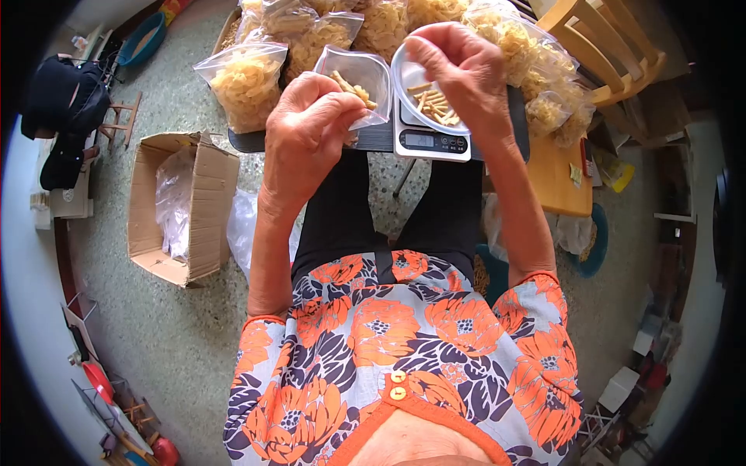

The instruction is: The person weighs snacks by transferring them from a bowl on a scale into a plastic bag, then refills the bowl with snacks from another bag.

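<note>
My left hand [307, 128] pinches the edge of a clear plastic zip bag [373, 74], which is tilted and has several pale stick-like pieces [354, 89] inside. A white bowl [399, 78] rests over a digital kitchen scale [431, 145], with more short tan sticks [435, 107] in its lower part. Above the bowl's right side, my right hand [466, 70] has its fingers curled and closed. Whatever those fingers hold, if anything, is hidden. The scale's display is lit, but its digits are too small to read.
Filled clear bags of pale dried strips [247, 85] crowd the dark tabletop [379, 138] behind and beside my hands. An open cardboard box [210, 210] with plastic bags stands on the floor at left. A wooden chair [610, 46] and blue-green basins [594, 241] are at right.
</note>
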Motion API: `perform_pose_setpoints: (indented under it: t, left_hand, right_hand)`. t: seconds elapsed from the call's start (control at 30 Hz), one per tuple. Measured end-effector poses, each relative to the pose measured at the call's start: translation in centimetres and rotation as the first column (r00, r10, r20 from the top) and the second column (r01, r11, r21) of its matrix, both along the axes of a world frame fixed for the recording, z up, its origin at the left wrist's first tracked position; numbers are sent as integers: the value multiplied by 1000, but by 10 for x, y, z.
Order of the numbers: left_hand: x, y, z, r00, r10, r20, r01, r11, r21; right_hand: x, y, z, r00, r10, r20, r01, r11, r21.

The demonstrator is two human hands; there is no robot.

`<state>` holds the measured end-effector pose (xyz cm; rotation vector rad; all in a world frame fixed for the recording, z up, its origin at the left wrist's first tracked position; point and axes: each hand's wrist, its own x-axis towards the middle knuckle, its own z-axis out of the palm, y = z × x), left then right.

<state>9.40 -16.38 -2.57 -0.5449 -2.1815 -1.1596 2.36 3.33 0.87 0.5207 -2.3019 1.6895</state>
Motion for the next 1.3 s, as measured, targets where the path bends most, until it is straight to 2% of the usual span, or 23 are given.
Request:
perform_pose_setpoints:
  t: [0.07,0.13,0.2,0.23,0.27,0.33,0.5,0.6,0.67,0.9,0.97,1.0,1.03,1.07,1.13,1.17,1.2,1.23,1.3]
  left_hand:
    - [-1,-3,-2,1000,-6,5,6,1000,3]
    - [-2,-3,-4,1000,-28,-7,28,999,32]
    - [-4,-1,-5,999,-31,-8,32,999,34]
    - [-4,0,-5,999,-33,-14,34,999,37]
    - [-4,1,-4,999,-36,-18,37,999,38]
    - [-3,2,-4,999,-42,-11,43,999,28]
    - [-3,1,-4,999,-43,-33,42,999,-9]
    - [-3,1,-2,999,-44,-9,44,999,11]
    - [-3,1,-1,999,-41,-13,41,999,-17]
    - [-3,0,-2,999,-49,-9,49,999,-9]
    - [-3,1,-3,999,-50,8,50,999,-4]
    - [-3,1,-2,999,-50,7,50,999,-5]
    - [-2,1,-2,999,-48,14,48,999,1]
    - [-2,1,-2,999,-47,19,47,999,6]
    - [-2,2,-3,999,-50,15,50,999,17]
    - [-3,2,-3,999,-51,10,51,998,28]
    - [-3,3,-4,999,-54,4,54,998,31]
    - [-3,4,-5,998,-61,6,61,998,34]
    - [-5,5,-6,998,-66,3,66,997,36]
  right_hand:
    - [-15,23,-14,993,-25,-115,37,994,102]
    - [-29,51,-32,991,40,-124,18,901,434]
    - [-34,64,-45,976,153,-155,-28,796,605]
    - [-33,65,-45,973,212,-89,-109,765,635]
    - [-33,64,-46,974,211,-84,-111,765,635]
    - [-32,61,-49,931,353,-93,-156,616,772]
    - [-33,54,-51,912,410,-35,-220,558,800]
    - [-35,51,-53,913,406,-31,-198,509,838]
    - [-37,50,-57,902,422,-86,-141,479,866]
    - [-45,52,-62,901,420,-107,-119,476,871]
    - [-50,57,-59,899,423,-110,-191,607,772]
    - [-51,61,-58,899,424,-111,-191,607,771]
    - [-52,63,-55,943,332,-4,-247,709,661]
    - [-52,66,-52,961,251,117,-274,800,533]
    - [-51,74,-52,914,258,313,-300,950,92]
    - [-50,78,-51,851,256,459,-203,966,-162]
    - [-48,82,-50,757,290,585,-53,921,-386]
    - [-48,83,-43,705,407,581,-58,849,-525]
    - [-40,77,-36,717,400,571,-53,848,-528]
